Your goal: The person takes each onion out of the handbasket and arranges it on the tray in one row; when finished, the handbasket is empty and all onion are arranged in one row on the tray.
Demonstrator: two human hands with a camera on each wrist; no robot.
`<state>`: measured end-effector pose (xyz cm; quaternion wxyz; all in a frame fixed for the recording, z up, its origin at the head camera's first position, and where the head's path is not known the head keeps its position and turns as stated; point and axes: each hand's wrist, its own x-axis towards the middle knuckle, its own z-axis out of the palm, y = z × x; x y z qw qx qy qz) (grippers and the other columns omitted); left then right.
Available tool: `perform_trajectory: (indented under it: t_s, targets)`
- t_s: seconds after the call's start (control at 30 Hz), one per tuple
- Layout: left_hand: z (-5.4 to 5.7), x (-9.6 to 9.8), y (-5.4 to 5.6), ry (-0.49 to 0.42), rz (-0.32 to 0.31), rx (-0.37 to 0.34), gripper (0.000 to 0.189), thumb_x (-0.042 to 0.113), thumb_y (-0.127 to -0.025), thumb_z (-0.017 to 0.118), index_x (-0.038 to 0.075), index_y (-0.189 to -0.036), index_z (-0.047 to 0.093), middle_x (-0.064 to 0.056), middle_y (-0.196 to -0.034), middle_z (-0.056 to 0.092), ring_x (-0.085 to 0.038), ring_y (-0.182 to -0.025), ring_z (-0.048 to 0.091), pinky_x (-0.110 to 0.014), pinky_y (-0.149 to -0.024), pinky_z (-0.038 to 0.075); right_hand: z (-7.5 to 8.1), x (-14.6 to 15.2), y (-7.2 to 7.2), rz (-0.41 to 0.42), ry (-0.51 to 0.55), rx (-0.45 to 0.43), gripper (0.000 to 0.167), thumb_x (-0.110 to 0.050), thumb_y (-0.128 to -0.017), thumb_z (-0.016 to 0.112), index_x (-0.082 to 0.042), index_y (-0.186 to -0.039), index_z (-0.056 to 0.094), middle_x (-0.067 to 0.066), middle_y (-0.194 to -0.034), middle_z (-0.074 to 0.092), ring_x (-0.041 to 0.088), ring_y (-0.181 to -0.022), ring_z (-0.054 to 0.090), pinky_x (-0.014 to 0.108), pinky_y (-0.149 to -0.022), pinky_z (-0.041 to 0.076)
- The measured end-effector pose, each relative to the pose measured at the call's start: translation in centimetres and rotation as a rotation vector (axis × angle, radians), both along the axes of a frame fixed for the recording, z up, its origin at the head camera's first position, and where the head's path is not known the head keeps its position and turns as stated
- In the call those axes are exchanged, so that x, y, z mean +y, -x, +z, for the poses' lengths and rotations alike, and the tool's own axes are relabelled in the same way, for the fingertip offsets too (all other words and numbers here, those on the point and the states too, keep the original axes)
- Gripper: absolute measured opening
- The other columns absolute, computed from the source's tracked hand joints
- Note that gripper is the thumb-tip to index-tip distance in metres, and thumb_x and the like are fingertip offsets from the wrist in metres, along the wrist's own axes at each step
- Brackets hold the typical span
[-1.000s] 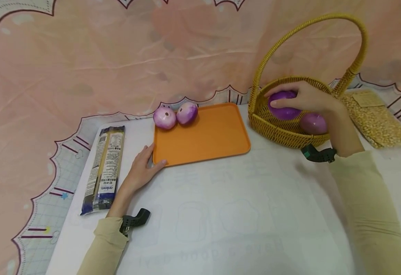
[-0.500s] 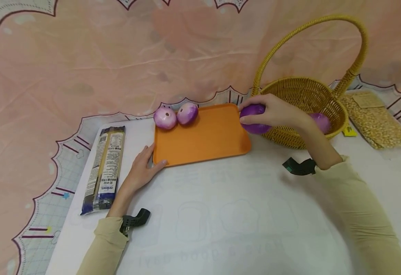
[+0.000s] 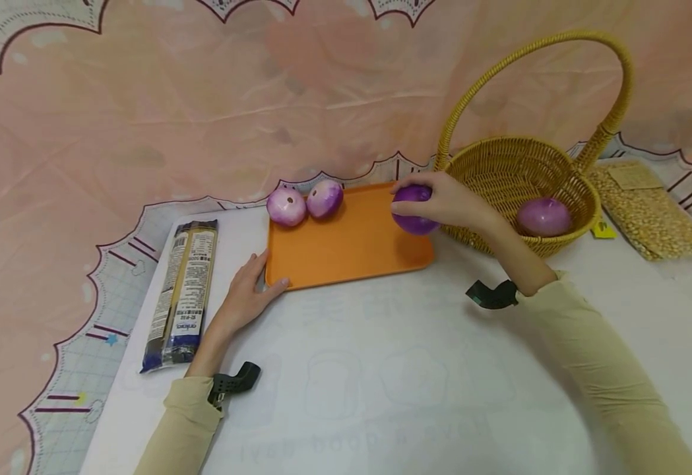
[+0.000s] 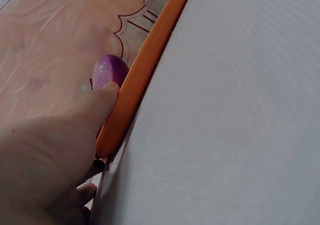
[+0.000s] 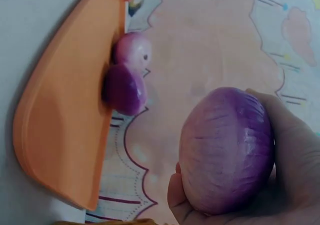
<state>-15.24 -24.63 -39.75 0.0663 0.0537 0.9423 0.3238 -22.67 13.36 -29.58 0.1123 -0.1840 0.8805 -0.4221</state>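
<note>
My right hand (image 3: 455, 201) grips a purple onion (image 3: 413, 218) above the right end of the orange tray (image 3: 346, 251). In the right wrist view the onion (image 5: 225, 150) sits between the thumb and curled fingers, apart from the tray. My left hand (image 3: 245, 293) rests at the tray's front left corner, its fingers along the left side and its thumb on the rim. In the left wrist view that thumb touches the orange rim (image 4: 145, 60). Two more purple-and-white onions, one at the corner (image 3: 286, 206) and another beside it (image 3: 324, 198), lie at the tray's back left.
Right of the tray stands a wicker basket (image 3: 512, 165) with a tall handle, holding one purple onion (image 3: 544, 216). Beyond it lies a bag of yellow kernels (image 3: 648, 208). A long printed packet (image 3: 182, 290) lies left of the tray on the white table (image 3: 351, 389).
My right hand has lifted the onion out of the basket and carried it left, over the tray's right end. The left hand has stayed at the tray's corner.
</note>
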Motion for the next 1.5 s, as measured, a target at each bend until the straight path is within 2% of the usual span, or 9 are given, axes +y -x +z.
perform_trajectory:
  t_s: [0.17,0.33,0.47,0.6,0.8,0.93,1.03,1.27,1.5]
  targets:
    - [-0.1,0.0,0.0,-0.002,0.001,-0.005,0.083,0.043,-0.093,0.060,0.007,-0.156,0.018,-0.021,-0.161,0.018,-0.039,-0.151,0.008,-0.061,-0.120,0.009,-0.8,-1.2,0.5,-0.065,0.032,0.018,0.047,-0.042,-0.085,0.071,-0.018,-0.125,0.061,0.012,-0.130,0.057,0.033,-0.115,0.056,0.053,-0.092,0.053]
    - [-0.2,-0.1,-0.1,-0.001,0.005,-0.004,0.084,0.044,-0.093,0.060,0.008,-0.156,0.018,-0.021,-0.161,0.017,-0.039,-0.151,0.008,-0.062,-0.120,0.009,-1.2,-2.6,1.2,-0.143,0.119,0.027,0.048,-0.040,-0.085,0.072,-0.016,-0.125,0.061,0.011,-0.132,0.057,0.033,-0.118,0.055,0.052,-0.097,0.051]
    - [-0.3,-0.1,-0.1,0.001,0.006,-0.004,0.083,0.044,-0.093,0.060,0.008,-0.156,0.018,-0.021,-0.161,0.017,-0.040,-0.151,0.008,-0.062,-0.120,0.009,-1.2,-3.8,2.3,-0.214,0.217,0.012,0.045,-0.040,-0.086,0.071,-0.014,-0.121,0.061,0.009,-0.134,0.055,0.032,-0.124,0.052,0.052,-0.101,0.048]
    - [-0.4,-0.1,0.0,0.002,0.003,-0.009,0.084,0.045,-0.094,0.059,0.009,-0.156,0.017,-0.020,-0.162,0.017,-0.039,-0.151,0.008,-0.062,-0.120,0.009,-1.4,-4.7,4.1,-0.279,0.246,0.006,0.045,-0.042,-0.086,0.071,-0.011,-0.116,0.061,0.009,-0.130,0.056,0.029,-0.121,0.052,0.047,-0.102,0.048]
    - [-0.4,-0.1,0.1,0.005,-0.003,0.000,0.084,0.044,-0.094,0.060,0.008,-0.156,0.017,-0.020,-0.162,0.017,-0.039,-0.151,0.008,-0.061,-0.120,0.008,-3.0,-6.0,6.9,-0.313,0.193,0.094,0.038,-0.037,-0.085,0.071,-0.006,-0.107,0.064,0.012,-0.120,0.062,0.027,-0.111,0.059,0.041,-0.099,0.051]
    - [-0.4,-0.1,0.1,0.002,-0.010,0.006,0.083,0.043,-0.094,0.060,0.007,-0.156,0.017,-0.019,-0.162,0.018,-0.038,-0.152,0.008,-0.060,-0.120,0.007,-4.1,-7.2,8.2,-0.353,0.107,0.129,0.042,-0.038,-0.086,0.070,-0.006,-0.113,0.066,0.014,-0.124,0.063,0.029,-0.117,0.058,0.041,-0.102,0.048]
    - [-0.4,-0.1,0.1,-0.005,-0.010,-0.002,0.084,0.044,-0.094,0.060,0.008,-0.156,0.017,-0.019,-0.162,0.018,-0.037,-0.152,0.007,-0.060,-0.121,0.006,-4.7,-8.0,8.8,-0.388,0.045,0.127,0.047,-0.042,-0.086,0.069,-0.007,-0.117,0.065,0.013,-0.127,0.063,0.029,-0.120,0.056,0.041,-0.105,0.047]
    - [-0.4,0.0,0.1,-0.008,-0.007,-0.004,0.085,0.045,-0.093,0.060,0.010,-0.156,0.016,-0.017,-0.162,0.018,-0.037,-0.152,0.006,-0.061,-0.120,0.007,-6.0,-9.2,9.5,-0.431,0.006,0.070,0.046,-0.047,-0.087,0.067,-0.011,-0.115,0.062,0.010,-0.127,0.061,0.027,-0.118,0.056,0.040,-0.105,0.047]
    - [-0.2,0.0,0.0,-0.007,-0.005,-0.006,0.085,0.044,-0.093,0.060,0.009,-0.156,0.016,-0.017,-0.162,0.018,-0.037,-0.152,0.006,-0.061,-0.120,0.006,-6.8,-10.0,9.9,-0.446,-0.004,0.120,0.044,-0.046,-0.087,0.067,-0.010,-0.111,0.067,0.011,-0.121,0.065,0.028,-0.113,0.060,0.040,-0.099,0.049]
